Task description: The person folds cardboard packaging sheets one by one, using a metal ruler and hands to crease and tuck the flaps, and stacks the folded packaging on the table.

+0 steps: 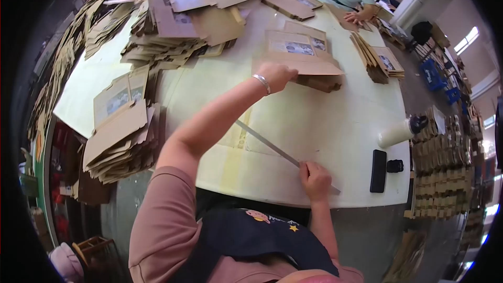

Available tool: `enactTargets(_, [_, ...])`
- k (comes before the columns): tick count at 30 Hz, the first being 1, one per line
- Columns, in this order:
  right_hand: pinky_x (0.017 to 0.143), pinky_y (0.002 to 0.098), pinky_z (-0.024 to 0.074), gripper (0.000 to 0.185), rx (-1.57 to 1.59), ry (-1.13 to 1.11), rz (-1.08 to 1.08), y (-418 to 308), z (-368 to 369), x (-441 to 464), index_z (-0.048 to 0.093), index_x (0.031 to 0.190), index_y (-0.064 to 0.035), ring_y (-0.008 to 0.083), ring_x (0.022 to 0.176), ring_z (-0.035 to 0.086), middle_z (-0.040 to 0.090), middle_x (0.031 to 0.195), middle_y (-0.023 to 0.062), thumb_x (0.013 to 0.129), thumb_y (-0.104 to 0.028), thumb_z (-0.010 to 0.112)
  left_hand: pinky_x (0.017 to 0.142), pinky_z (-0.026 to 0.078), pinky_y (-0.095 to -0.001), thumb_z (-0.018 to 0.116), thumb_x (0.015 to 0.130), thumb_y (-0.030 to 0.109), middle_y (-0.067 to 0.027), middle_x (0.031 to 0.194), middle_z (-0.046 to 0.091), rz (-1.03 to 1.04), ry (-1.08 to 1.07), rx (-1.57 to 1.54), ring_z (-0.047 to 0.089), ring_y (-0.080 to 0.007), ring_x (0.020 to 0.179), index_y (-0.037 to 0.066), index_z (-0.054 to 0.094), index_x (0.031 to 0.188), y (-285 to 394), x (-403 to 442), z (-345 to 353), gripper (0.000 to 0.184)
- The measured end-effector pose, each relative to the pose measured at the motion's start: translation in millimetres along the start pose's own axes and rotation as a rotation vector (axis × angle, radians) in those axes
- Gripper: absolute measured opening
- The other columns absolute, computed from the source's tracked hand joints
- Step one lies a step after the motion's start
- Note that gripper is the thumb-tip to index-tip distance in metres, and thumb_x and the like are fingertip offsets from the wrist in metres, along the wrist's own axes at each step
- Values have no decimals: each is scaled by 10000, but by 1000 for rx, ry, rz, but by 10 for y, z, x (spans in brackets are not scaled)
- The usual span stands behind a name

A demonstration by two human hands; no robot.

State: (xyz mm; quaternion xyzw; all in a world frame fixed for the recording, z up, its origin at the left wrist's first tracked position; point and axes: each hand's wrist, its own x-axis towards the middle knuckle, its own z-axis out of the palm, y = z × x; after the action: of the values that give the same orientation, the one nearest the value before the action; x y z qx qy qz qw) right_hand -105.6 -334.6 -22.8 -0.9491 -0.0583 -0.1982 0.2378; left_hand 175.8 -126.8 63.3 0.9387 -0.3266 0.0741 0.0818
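My left hand (277, 76), with a bracelet at the wrist, is closed on the near edge of a flat brown cardboard piece (301, 57) that bears a printed picture. That piece lies over a small stack of similar cardboard (319, 83). Close to the table's front edge, my right hand (315, 179) grips a long thin metal ruler (270, 144). The ruler slants from beside this hand up and to the left across the white table (209, 89).
Cardboard stacks stand at the left (120, 126), back left (173, 26) and right (372, 60). A bottle (395, 133), a phone (378, 171) and a small black object (395, 166) lie at the right edge. Two people work across the table.
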Motion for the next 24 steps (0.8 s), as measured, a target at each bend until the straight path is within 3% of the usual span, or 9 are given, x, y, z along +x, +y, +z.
enactTargets(3, [630, 469, 510, 204, -75, 85, 38, 63, 83, -43, 696, 877, -103, 357, 704, 654, 679, 782, 111, 986, -275, 681, 791, 553, -395, 625, 895, 149, -18, 1115, 729, 166, 357, 34, 695, -240, 992, 221, 661, 1308, 42, -665, -309, 421])
enactTargets(7, [717, 469, 514, 132, -275, 161, 162, 15, 51, -5, 667, 1102, -122, 342, 845, 671, 707, 947, 100, 1025, -219, 623, 717, 501, -340, 681, 834, 178, 48, 1070, 688, 216, 368, 157, 600, -165, 842, 179, 671, 1272, 385, -1932, -794, 437])
enactTargets(9, [736, 464, 515, 159, -300, 157, 191, -7, 57, 4, 655, 1165, -129, 333, 881, 678, 713, 980, 91, 1037, -210, 606, 708, 499, -341, 696, 781, 196, 43, 1014, 668, 271, 227, 80, 584, -163, 827, 160, 682, 1200, 448, -2478, -717, 421])
enactTargets(12, [767, 453, 523, 212, -294, 155, 164, 111, 123, -18, 631, 1245, -129, 325, 932, 688, 726, 1030, 92, 1051, -197, 582, 798, 540, -365, 724, 842, 179, 19, 1122, 720, 209, -312, -112, 656, -196, 903, 202, 722, 1169, 386, -3061, -485, 328])
enactTargets(15, [784, 442, 543, 207, -263, 151, 146, 138, 120, 8, 640, 1230, -116, 318, 942, 699, 732, 1048, 109, 1048, -203, 594, 889, 560, -412, 712, 938, 277, -17, 1214, 712, 98, -390, -438, 678, -270, 1047, 184, 722, 1154, 164, -3110, -308, 235])
enactTargets(17, [784, 410, 542, 195, -116, 66, 225, 97, 43, 46, 659, 1197, -93, 296, 928, 702, 731, 1052, 121, 1047, -205, 607, 1098, 468, -501, 690, 969, 433, -61, 1427, 618, 38, -132, -464, 567, -345, 1322, 191, 690, 1273, 37, -2977, -7, 389])
enactTargets(19, [784, 377, 542, 191, 25, -25, 303, 108, -117, 44, 679, 1163, -69, 274, 915, 705, 730, 1056, 133, 1046, -208, 619, 1227, 259, -603, 612, 970, 578, -82, 1595, 472, -37, 29, -178, 361, -362, 1512, 301, 608, 1442, 47, -2796, 205, 547])
enactTargets(22, [721, 317, 509, 190, 58, -193, 129, 295, -570, 50, 703, 1080, -26, 205, 813, 660, 714, 975, 124, 1034, -205, 654, 1252, 126, -644, 571, 956, 653, -45, 1673, 368, 72, -33, -75, 243, -365, 1570, 382, 539, 1507, -92, -2679, 458, 615])
enactTargets(24, [678, 326, 493, 178, 4, -224, 108, 506, -913, 100, 717, 1023, -32, 217, 744, 632, 681, 884, 108, 1001, -208, 698, 1256, 124, -632, 561, 956, 664, -36, 1675, 368, 142, -49, -104, 259, -360, 1565, 387, 533, 1513, -247, -2625, 469, 623])
